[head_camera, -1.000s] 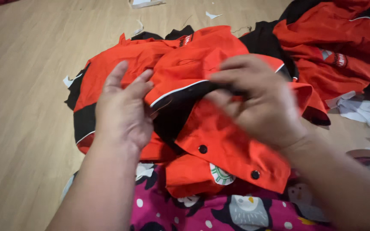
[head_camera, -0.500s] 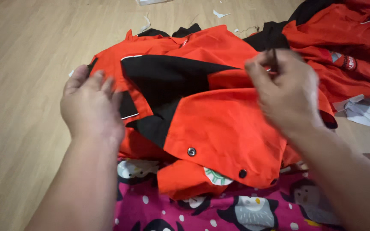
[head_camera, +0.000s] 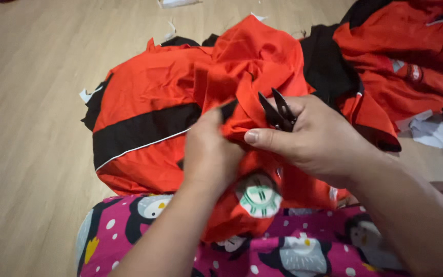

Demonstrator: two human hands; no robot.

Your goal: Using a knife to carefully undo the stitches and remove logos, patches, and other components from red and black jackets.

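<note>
Person's got an orange jacket with black panels (head_camera: 149, 128) bunched up over their lap and spilling onto the wooden floor (head_camera: 26, 154). Left hand (head_camera: 208, 149) is clenched around a fold of the fabric, right hand (head_camera: 314, 136) pinches small black thread snips (head_camera: 278, 110) right against that fold. More orange garments (head_camera: 411, 51) are piled by the floor's far right edge.

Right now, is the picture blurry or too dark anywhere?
Head view: light is soft and even, no glare on the wooden floor. The black snips in the right hand and the orange garment look fairly sharp; the forearms at the bottom edge look softer.
</note>
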